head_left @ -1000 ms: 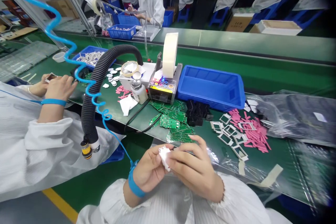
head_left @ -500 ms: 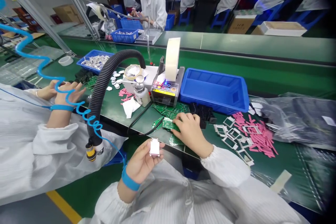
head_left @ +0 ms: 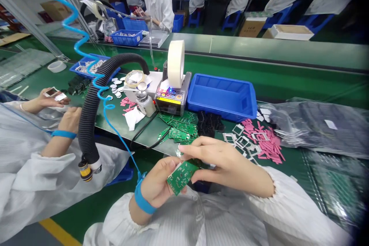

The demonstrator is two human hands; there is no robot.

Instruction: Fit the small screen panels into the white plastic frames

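A green circuit board [head_left: 182, 177] is tilted between my hands, just in front of my body. My right hand [head_left: 215, 159] grips it at its right edge, thumb below and fingers above. My left hand [head_left: 158, 184] is closed at the board's left side, around a small white frame that now lies mostly hidden behind the board, with only a pale edge showing. A blue wrist strap [head_left: 142, 200] circles my left wrist. Just beyond my hands, more green circuit boards [head_left: 180, 132] lie in a loose pile on the green bench.
A tape dispenser [head_left: 173, 100], a bottle [head_left: 145, 103] and a blue bin [head_left: 221, 96] stand behind the boards. White frames [head_left: 243, 142] and pink strips [head_left: 268, 142] lie right. A black hose [head_left: 88, 123] hangs left, beside a co-worker's hands [head_left: 56, 100].
My right hand has picked up a circuit board from the pile and brought it to my left hand, over the white frame. The co-worker's hands have moved apart, one holding a framed part.
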